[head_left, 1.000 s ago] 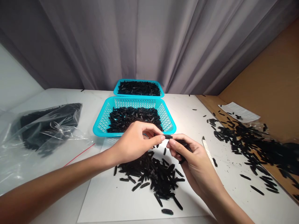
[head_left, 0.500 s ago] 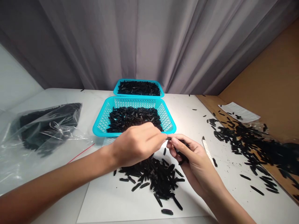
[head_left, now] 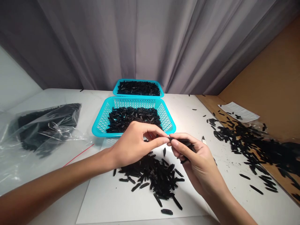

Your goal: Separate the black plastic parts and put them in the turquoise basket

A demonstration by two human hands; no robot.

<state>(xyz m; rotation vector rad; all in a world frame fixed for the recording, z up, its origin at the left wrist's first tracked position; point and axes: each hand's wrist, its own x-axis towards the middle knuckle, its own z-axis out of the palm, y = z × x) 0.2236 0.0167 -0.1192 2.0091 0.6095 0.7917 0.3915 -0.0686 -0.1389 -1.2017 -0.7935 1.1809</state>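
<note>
Grey curtain (head_left: 150,43) behind — hanging in folds; pale wall (head_left: 16,75) left; brown panel (head_left: 269,72) right; white tabletop (head_left: 180,109) — brightly lit.

Both hands meet fingertip to fingertip
Left hand (head_left: 134,143) arches, thumb and fingers pinched; right hand (head_left: 195,153) curls, thumb extended, forearms angling inward.

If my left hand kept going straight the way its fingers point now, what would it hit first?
Most likely the fingertips of the right hand and the black pieces held there. The left hand is practically at them already; whether they touch is hard to tell from this one view.
</note>
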